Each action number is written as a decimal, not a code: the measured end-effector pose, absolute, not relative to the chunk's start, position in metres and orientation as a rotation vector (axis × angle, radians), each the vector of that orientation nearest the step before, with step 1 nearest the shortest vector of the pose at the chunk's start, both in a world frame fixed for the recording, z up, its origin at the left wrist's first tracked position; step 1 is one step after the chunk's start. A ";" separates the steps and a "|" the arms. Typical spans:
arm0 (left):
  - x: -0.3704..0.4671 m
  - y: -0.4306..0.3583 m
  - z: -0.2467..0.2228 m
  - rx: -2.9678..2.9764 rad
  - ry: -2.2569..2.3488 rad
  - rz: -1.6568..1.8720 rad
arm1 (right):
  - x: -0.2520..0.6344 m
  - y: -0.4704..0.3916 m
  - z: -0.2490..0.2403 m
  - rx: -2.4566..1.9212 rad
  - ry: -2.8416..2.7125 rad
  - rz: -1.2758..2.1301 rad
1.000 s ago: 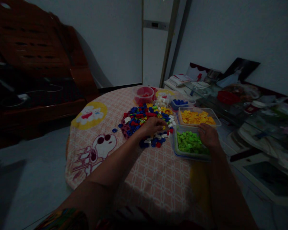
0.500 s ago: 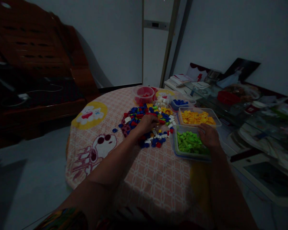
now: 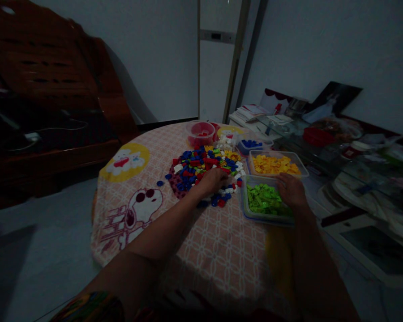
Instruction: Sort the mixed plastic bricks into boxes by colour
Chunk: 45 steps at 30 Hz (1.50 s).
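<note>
My left hand (image 3: 215, 181) is over the near right part of a mixed pile of toy building bricks (image 3: 196, 162), fingers bent down and together; whatever they pinch is hidden beneath them. The pile holds blue, red, white, yellow and green pieces. My right hand (image 3: 292, 190) grips the right side of a clear plastic box (image 3: 244, 197), fingers at its rim near the far corner. Green bricks (image 3: 265, 199) fill that box. Just behind it stands another clear box (image 3: 304, 169) with yellow bricks (image 3: 275, 164), close to my right fingertips.
Blue bricks (image 3: 251, 143) lie in a smaller box at the back right. A round pink tub (image 3: 194, 133) holds red pieces, with white bricks (image 3: 226, 142) heaped beside it. A patterned cloth (image 3: 218, 250) covers the round table. Right of it is a cluttered glass table (image 3: 290, 134).
My left hand has moved slightly right and nearer to me over the pile, uncovering red bricks behind it. My right hand stays at the green bricks' box.
</note>
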<state>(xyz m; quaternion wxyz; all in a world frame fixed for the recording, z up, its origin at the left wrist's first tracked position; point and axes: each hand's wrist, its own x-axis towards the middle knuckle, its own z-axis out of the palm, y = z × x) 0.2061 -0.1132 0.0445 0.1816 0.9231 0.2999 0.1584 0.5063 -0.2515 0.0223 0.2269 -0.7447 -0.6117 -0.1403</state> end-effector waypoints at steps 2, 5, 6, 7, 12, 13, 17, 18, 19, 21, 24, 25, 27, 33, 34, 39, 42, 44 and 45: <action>0.215 -0.111 0.047 2.498 0.794 0.559 | 0.506 -0.252 0.023 -2.053 -1.689 -0.392; 0.244 -0.105 0.050 2.339 0.751 0.654 | 0.505 -0.252 0.023 -2.041 -1.695 -0.401; 0.256 -0.103 0.051 2.284 0.724 0.672 | 0.506 -0.252 0.022 -2.039 -1.693 -0.404; 0.268 -0.101 0.053 2.228 0.685 0.694 | 0.506 -0.252 0.022 -2.038 -1.690 -0.408; 0.291 -0.091 0.058 2.055 0.489 0.875 | 0.505 -0.252 0.024 -2.038 -1.679 -0.394; 0.286 -0.089 0.057 2.060 0.480 0.893 | 0.504 -0.252 0.024 -2.036 -1.682 -0.386; 0.250 -0.078 0.052 2.108 0.607 0.874 | 0.502 -0.251 0.027 -2.066 -1.670 -0.366; 0.240 -0.075 0.051 2.115 0.678 0.865 | 0.502 -0.251 0.028 -2.081 -1.670 -0.360; 0.231 -0.072 0.050 2.119 0.752 0.859 | 0.501 -0.251 0.028 -2.097 -1.672 -0.355; 0.217 -0.067 0.049 2.128 0.876 0.850 | 0.501 -0.252 0.029 -2.125 -1.677 -0.357; 0.207 -0.060 0.048 2.155 0.965 0.826 | 0.501 -0.253 0.028 -2.128 -1.682 -0.387; 0.205 -0.059 0.048 2.160 0.979 0.825 | 0.501 -0.254 0.028 -2.115 -1.686 -0.399; 0.204 -0.056 0.048 2.169 0.979 0.824 | 0.502 -0.254 0.027 -2.079 -1.696 -0.417; 0.214 -0.067 0.049 2.330 0.838 0.729 | 0.504 -0.253 0.028 -2.051 -1.696 -0.388; 0.220 -0.072 0.048 2.369 0.797 0.701 | 0.504 -0.253 0.029 -2.060 -1.691 -0.377; 0.258 -0.096 0.039 2.579 0.592 0.618 | 0.502 -0.253 0.029 -2.073 -1.672 -0.358; 0.276 -0.102 0.034 2.649 0.566 0.538 | 0.502 -0.253 0.028 -2.062 -1.682 -0.371; 0.283 -0.101 0.032 2.698 0.581 0.445 | 0.502 -0.253 0.029 -2.073 -1.682 -0.370; 0.284 -0.101 0.032 2.729 0.594 0.403 | 0.502 -0.253 0.029 -2.081 -1.685 -0.364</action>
